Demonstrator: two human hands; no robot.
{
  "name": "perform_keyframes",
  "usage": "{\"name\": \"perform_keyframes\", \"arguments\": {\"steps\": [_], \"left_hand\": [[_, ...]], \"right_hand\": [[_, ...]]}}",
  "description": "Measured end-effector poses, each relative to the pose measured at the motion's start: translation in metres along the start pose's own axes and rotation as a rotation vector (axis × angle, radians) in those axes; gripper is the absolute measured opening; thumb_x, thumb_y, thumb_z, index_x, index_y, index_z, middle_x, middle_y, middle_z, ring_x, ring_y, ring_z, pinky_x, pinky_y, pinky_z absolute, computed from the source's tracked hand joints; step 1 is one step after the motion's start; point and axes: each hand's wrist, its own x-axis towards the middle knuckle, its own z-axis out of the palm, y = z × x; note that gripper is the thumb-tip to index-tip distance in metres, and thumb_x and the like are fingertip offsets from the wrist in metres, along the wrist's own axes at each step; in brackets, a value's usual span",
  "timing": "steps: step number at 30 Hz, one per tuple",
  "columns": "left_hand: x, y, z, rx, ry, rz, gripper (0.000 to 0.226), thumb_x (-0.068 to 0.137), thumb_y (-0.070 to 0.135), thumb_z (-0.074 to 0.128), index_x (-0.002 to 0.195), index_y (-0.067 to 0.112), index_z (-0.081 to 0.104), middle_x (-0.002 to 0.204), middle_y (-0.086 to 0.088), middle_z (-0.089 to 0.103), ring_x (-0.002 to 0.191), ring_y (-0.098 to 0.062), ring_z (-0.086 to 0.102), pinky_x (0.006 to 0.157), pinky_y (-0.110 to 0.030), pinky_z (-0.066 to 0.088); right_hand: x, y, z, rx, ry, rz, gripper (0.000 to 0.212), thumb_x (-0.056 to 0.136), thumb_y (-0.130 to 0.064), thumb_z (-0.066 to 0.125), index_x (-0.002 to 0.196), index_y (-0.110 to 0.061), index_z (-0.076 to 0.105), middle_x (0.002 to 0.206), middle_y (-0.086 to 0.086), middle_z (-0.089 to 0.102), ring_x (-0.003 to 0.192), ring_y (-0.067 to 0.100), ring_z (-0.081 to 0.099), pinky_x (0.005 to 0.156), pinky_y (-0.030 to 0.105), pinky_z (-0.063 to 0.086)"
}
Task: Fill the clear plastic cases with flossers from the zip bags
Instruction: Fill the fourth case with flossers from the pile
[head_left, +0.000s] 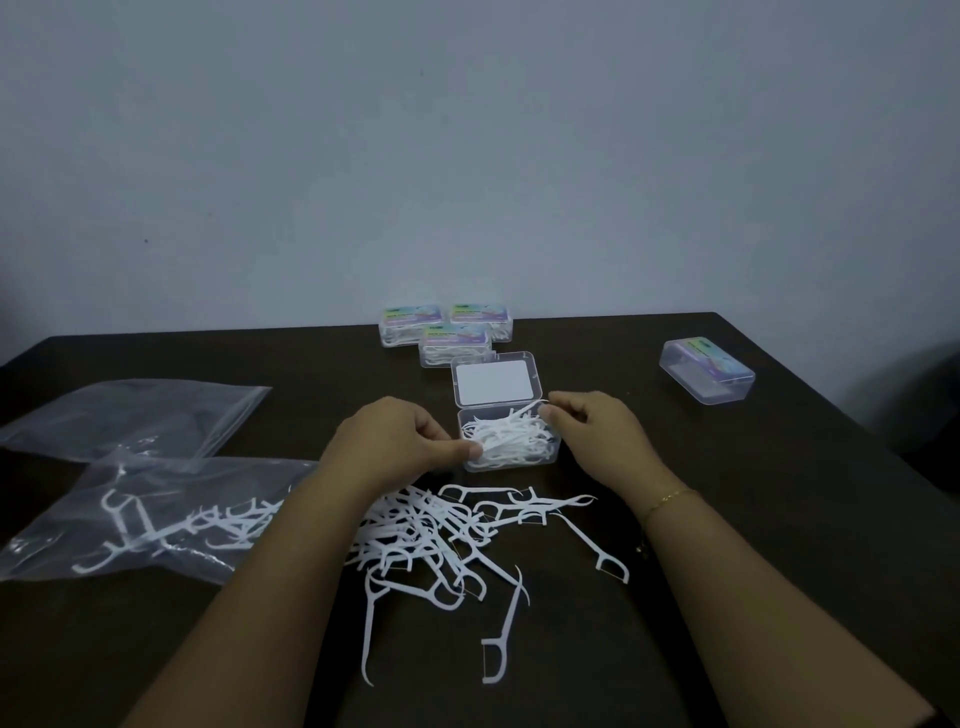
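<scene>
- Nearest the camera, loose flossers (441, 545) lie heaped on the dark counter (727, 519), between the forearms.
- The left hand (395, 447) pinches flossers at the open case's (511, 439) left edge.
- The right hand (592, 431), fingers curled, pinches one flosser tip at its right rim.
- The case lies just ahead of both hands, about equally near each, with its long axis running left to right.
- Zip bags (156, 519) lie to the left; filled cases (452, 332) stand behind.

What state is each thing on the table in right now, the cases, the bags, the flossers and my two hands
Open case: lid back, partly filled with flossers.
Three stacked cases: closed, filled.
Case at far right: closed, looks empty.
Near zip bag: lying flat, some flossers inside.
Far zip bag: flat, looks nearly empty.
Loose flossers: heaped on the table.
Left hand: pinching flossers at the case.
Right hand: pinching a flosser.
</scene>
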Motion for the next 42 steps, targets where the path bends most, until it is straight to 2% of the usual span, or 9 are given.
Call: {"name": "perform_keyframes", "arguments": {"steps": [8,14,20,24,28,33,36,39,42], "left_hand": [[0.003,0.002,0.005,-0.015,0.026,-0.018,0.032,0.069,0.054,0.077,0.064,0.023,0.071,0.059,0.007,0.064,0.059,-0.009,0.054,0.058,-0.026,0.042],[0.004,0.007,0.007,0.004,0.075,-0.013,0.027,0.074,0.054,0.072,0.067,0.028,0.067,0.073,0.005,0.068,0.072,-0.013,0.062,0.074,-0.034,0.054],[0.009,0.011,0.016,0.106,0.132,0.003,0.03,0.082,0.056,0.062,0.101,0.037,0.073,0.106,0.006,0.071,0.097,-0.016,0.061,0.088,-0.038,0.05],[0.006,0.012,0.021,0.189,0.136,0.105,0.031,0.092,0.051,0.05,0.112,0.036,0.069,0.113,0.007,0.068,0.1,-0.015,0.059,0.088,-0.032,0.045],[0.006,0.009,0.025,0.225,0.168,0.187,0.033,0.099,0.042,0.043,0.117,0.031,0.068,0.102,0.005,0.063,0.092,-0.014,0.057,0.085,-0.031,0.041],[0.014,0.003,0.023,0.074,0.205,0.171,0.029,0.096,0.036,0.053,0.12,0.029,0.065,0.111,0.008,0.067,0.084,-0.006,0.053,0.077,-0.026,0.042],[0.016,0.002,0.025,0.042,0.247,0.19,0.026,0.092,0.036,0.059,0.116,0.029,0.068,0.091,0.013,0.066,0.076,-0.004,0.052,0.067,-0.024,0.037],[0.015,0.001,0.023,0.027,0.34,0.188,0.027,0.089,0.04,0.062,0.113,0.03,0.07,0.087,0.016,0.05,0.083,-0.006,0.05,0.072,-0.025,0.038],[0.014,-0.002,0.015,0.007,0.398,0.142,0.028,0.088,0.04,0.062,0.113,0.031,0.069,0.092,0.014,0.049,0.089,-0.009,0.051,0.076,-0.028,0.041]], "right_hand": [[0.003,0.002,0.002,0.087,0.018,0.025,0.015,0.09,-0.03,0.062,0.1,-0.023,0.071,0.098,-0.008,0.065,0.104,0.016,0.056,0.092,0.041,0.049],[0.004,0.003,0.002,0.055,0.014,0.01,0.011,0.087,-0.028,0.065,0.097,-0.026,0.07,0.096,-0.009,0.063,0.099,0.014,0.055,0.089,0.04,0.05],[0.002,0.001,0.002,0.014,-0.025,-0.036,0.007,0.088,-0.029,0.063,0.085,-0.03,0.069,0.083,-0.017,0.059,0.098,0.014,0.055,0.085,0.038,0.05],[0.003,0.002,0.001,0.009,-0.027,-0.06,0.009,0.088,-0.028,0.063,0.084,-0.03,0.071,0.079,-0.021,0.056,0.099,0.015,0.055,0.084,0.037,0.049],[0.004,0.002,0.002,0.013,-0.001,-0.106,0.015,0.089,-0.026,0.062,0.077,-0.031,0.071,0.081,-0.019,0.06,0.099,0.017,0.055,0.083,0.037,0.048],[0.006,0.0,0.0,0.06,0.12,-0.133,0.015,0.091,-0.026,0.059,0.089,-0.023,0.074,0.089,-0.008,0.065,0.096,0.019,0.057,0.078,0.039,0.051],[0.006,-0.001,0.0,0.056,0.193,-0.171,0.016,0.092,-0.026,0.057,0.092,-0.022,0.073,0.093,-0.007,0.064,0.098,0.018,0.054,0.079,0.037,0.049],[0.006,-0.001,0.002,0.011,0.269,-0.183,0.017,0.093,-0.028,0.056,0.097,-0.023,0.072,0.102,-0.004,0.063,0.103,0.016,0.05,0.085,0.037,0.047],[0.001,-0.005,0.005,-0.09,0.227,-0.21,0.019,0.092,-0.031,0.057,0.104,-0.025,0.071,0.107,-0.007,0.056,0.106,0.011,0.04,0.093,0.035,0.04]]}}
